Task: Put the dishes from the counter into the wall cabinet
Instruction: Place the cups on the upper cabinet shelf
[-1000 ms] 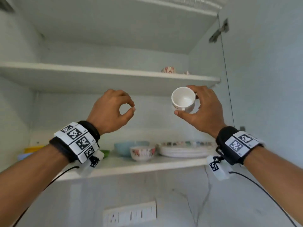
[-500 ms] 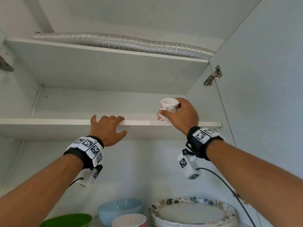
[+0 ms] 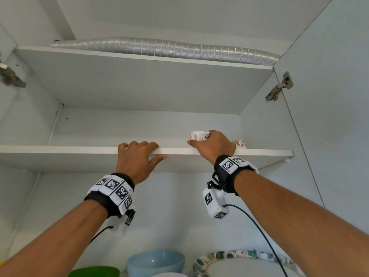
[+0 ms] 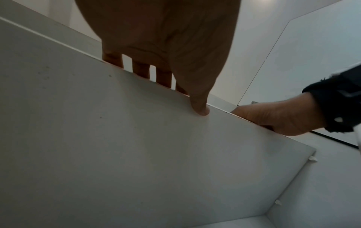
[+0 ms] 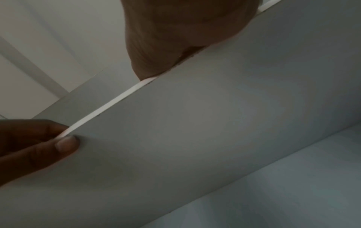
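A white patterned cup [image 3: 199, 135] stands upright on the upper shelf [image 3: 60, 149] of the wall cabinet, near the front edge. My right hand [image 3: 205, 142] grips it from the right side, thumb at its base. A second patterned cup [image 3: 239, 143] sits just right of that hand. My left hand [image 3: 149, 151] holds the shelf's front edge, fingers curled over the top and thumb [image 4: 199, 108] under it. From below, the right wrist view shows only my right palm [image 5: 185, 38] and the shelf underside; the cup is hidden there.
On the lower shelf stand a blue bowl [image 3: 155, 262], a green bowl [image 3: 93, 271] and a stack of patterned plates [image 3: 239, 262]. The open cabinet door [image 3: 329, 96] hangs at the right on its hinge [image 3: 278, 86]. A silver duct [image 3: 159, 48] lies on top.
My right hand raised the cup from below the shelf, turned it upright and brought it down onto the upper shelf. My left hand rose and took hold of the shelf edge.
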A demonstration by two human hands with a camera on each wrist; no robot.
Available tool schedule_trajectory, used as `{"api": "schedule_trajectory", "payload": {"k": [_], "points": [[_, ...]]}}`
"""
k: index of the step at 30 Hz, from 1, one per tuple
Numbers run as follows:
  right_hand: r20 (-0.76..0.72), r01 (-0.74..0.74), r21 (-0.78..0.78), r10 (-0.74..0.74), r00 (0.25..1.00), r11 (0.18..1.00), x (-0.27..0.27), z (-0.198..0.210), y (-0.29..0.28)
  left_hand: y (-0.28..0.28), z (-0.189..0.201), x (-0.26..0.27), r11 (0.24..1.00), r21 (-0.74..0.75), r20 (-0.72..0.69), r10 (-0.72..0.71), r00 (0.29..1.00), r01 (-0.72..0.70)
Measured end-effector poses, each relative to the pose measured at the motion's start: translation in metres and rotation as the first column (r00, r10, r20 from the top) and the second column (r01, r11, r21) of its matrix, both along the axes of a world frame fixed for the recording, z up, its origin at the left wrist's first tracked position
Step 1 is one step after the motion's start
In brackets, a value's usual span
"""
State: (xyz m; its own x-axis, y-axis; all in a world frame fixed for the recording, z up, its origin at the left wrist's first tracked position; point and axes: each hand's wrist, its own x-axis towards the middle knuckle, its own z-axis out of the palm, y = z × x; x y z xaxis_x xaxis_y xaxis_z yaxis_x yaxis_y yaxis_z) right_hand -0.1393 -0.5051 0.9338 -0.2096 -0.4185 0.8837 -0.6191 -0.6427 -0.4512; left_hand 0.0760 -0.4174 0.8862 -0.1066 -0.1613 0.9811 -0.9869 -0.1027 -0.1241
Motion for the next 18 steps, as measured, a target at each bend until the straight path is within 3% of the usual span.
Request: {"api": "schedule_trajectory", "payload": {"k": [12,15,18], "points": [[-0.144,0.067,0.193,-0.039,0.989,0.979,-0.001,0.009,0.003,-0.003,0.000,0.001,0.995,-0.077,-0.016,-0.066,0.998,0.065],[-0.083,0.036,0.093,-0.028,0.996,0.995,0.001,0.003,0.001,-0.004,-0.001,0.001,0.994,-0.082,-0.016,-0.074,0.997,0.073],[0.002,0.045,-0.125,-0.045,0.999,0.991,0.000,-0.007,0.001,-0.005,-0.001,0.001,0.993,-0.087,-0.013,-0.082,0.997,0.080]]}}
